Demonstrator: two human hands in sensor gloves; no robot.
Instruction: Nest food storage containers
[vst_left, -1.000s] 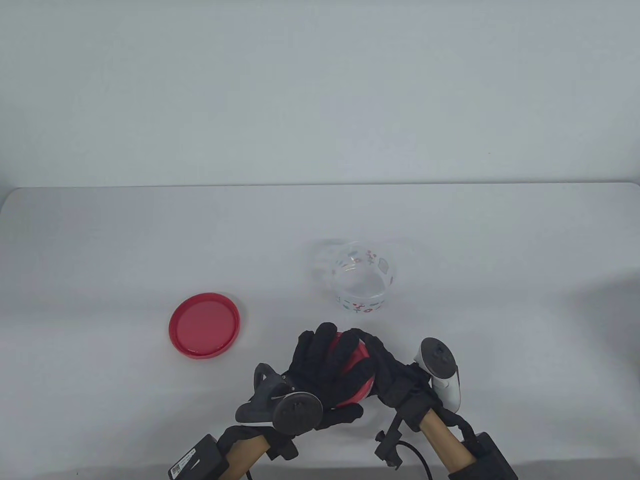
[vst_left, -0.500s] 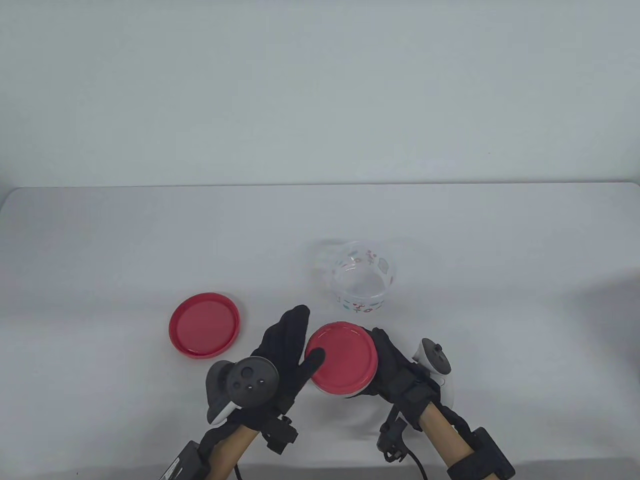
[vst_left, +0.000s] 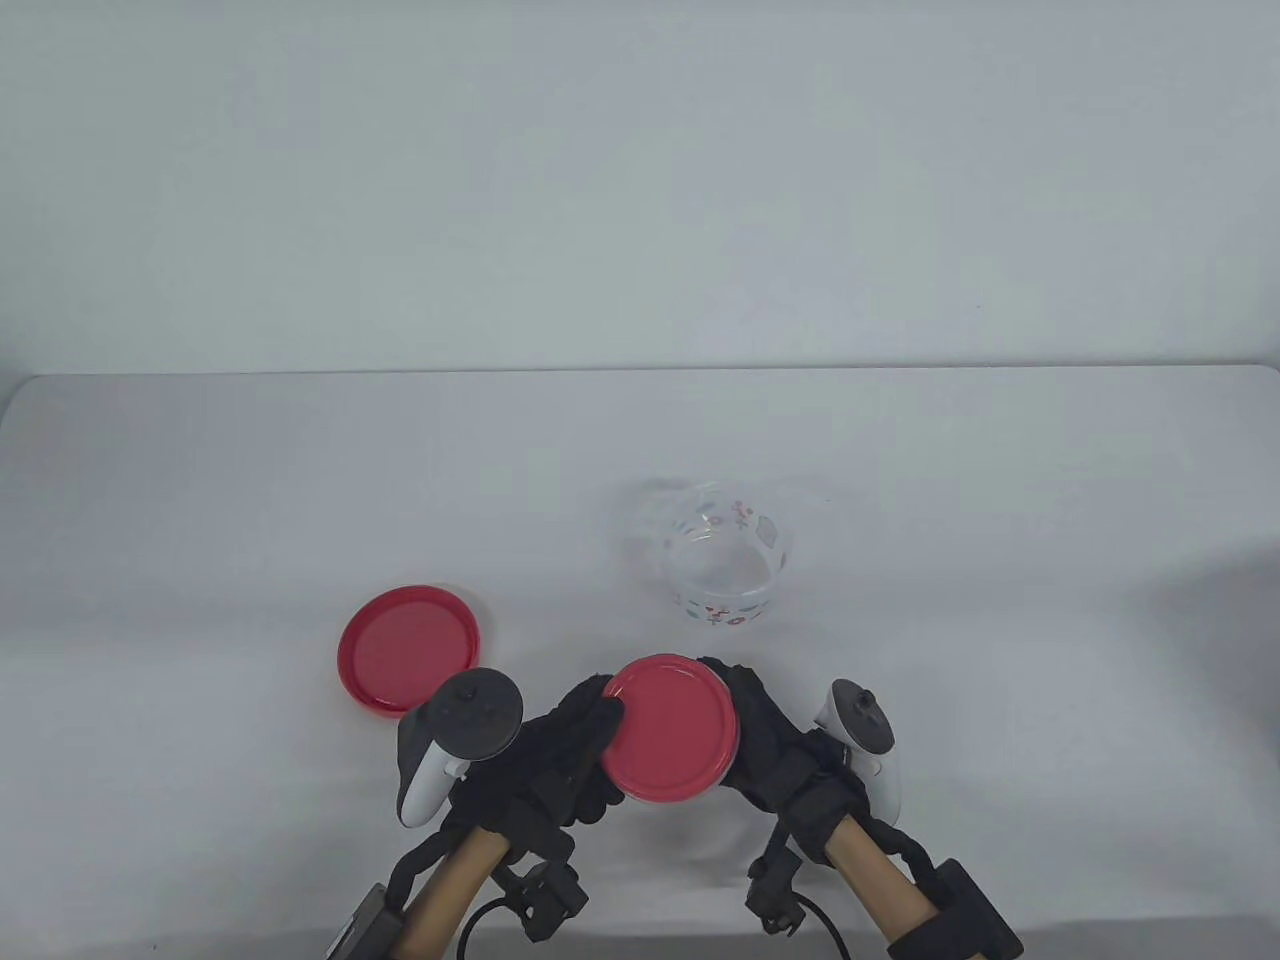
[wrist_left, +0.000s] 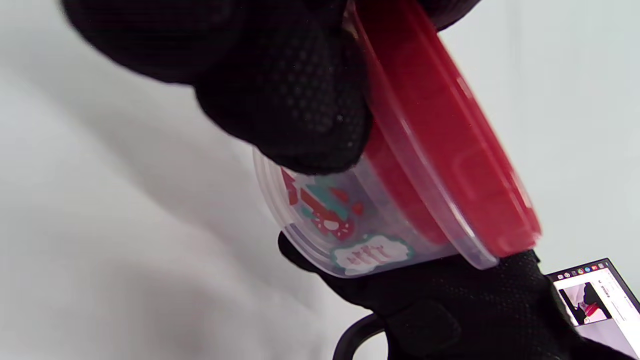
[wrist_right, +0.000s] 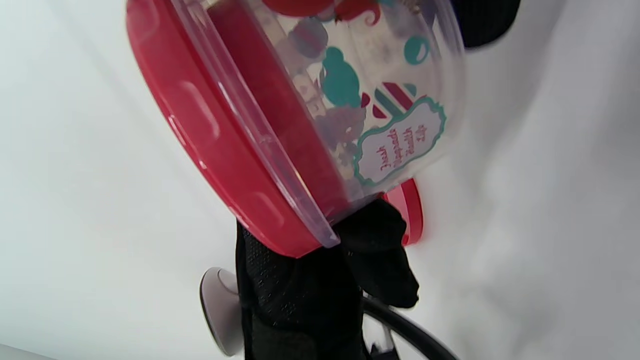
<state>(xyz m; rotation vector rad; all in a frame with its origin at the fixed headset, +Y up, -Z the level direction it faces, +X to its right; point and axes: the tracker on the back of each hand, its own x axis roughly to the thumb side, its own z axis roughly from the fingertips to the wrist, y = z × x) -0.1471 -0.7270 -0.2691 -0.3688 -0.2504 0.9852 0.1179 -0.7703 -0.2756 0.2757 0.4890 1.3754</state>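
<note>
A clear printed container with a red lid (vst_left: 668, 727) is held between both hands above the table's front. My right hand (vst_left: 770, 745) grips its right side and underside. My left hand (vst_left: 560, 750) holds its left edge with fingers on the lid rim (wrist_left: 300, 100). The wrist views show the clear printed wall (wrist_right: 380, 100) below the red lid (wrist_left: 440, 150). An open clear printed container (vst_left: 722, 562) stands further back at the table's middle. A loose red lid (vst_left: 408, 650) lies on the table at the left.
The white table (vst_left: 200, 500) ends at a pale wall at the back. A screen corner (wrist_left: 595, 295) shows in the left wrist view at the lower right.
My left hand slid off the top of the lid and moved to its left edge. The lidded container tipped so its lid faces up. The right hand kept its hold.
</note>
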